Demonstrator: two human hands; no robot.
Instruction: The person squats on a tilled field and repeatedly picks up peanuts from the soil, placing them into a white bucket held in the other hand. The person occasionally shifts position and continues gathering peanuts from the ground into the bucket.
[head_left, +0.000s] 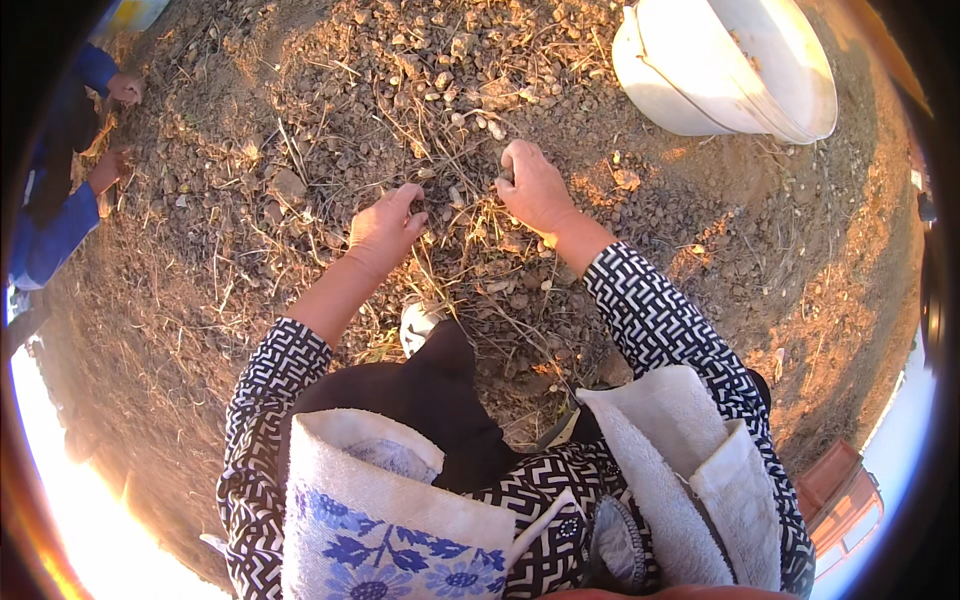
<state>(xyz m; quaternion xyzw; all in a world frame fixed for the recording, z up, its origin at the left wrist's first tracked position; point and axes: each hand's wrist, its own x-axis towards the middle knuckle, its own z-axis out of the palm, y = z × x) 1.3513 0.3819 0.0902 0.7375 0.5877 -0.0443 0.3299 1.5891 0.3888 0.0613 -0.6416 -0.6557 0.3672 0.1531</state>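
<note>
My left hand (386, 229) is low over the soil, fingers curled and thumb apart from them; whether something small is between them cannot be told. To its right, my right hand (531, 184) has thumb and forefinger bent towards each other, with a small dark thing perhaps between them. Pale peanut pods (491, 127) lie on the ground just beyond my right hand, among clods and dry stalks. Another pod (456, 196) lies between the two hands. Dry plant stems (427, 277) spread below them.
A white plastic bucket (675, 75) with a wire handle leans at the upper right. Another person's hands (109, 172) and blue sleeves are at the left edge. My shoe (420, 326) is below my left hand. A reddish vehicle or machine part (836, 487) shows at the lower right.
</note>
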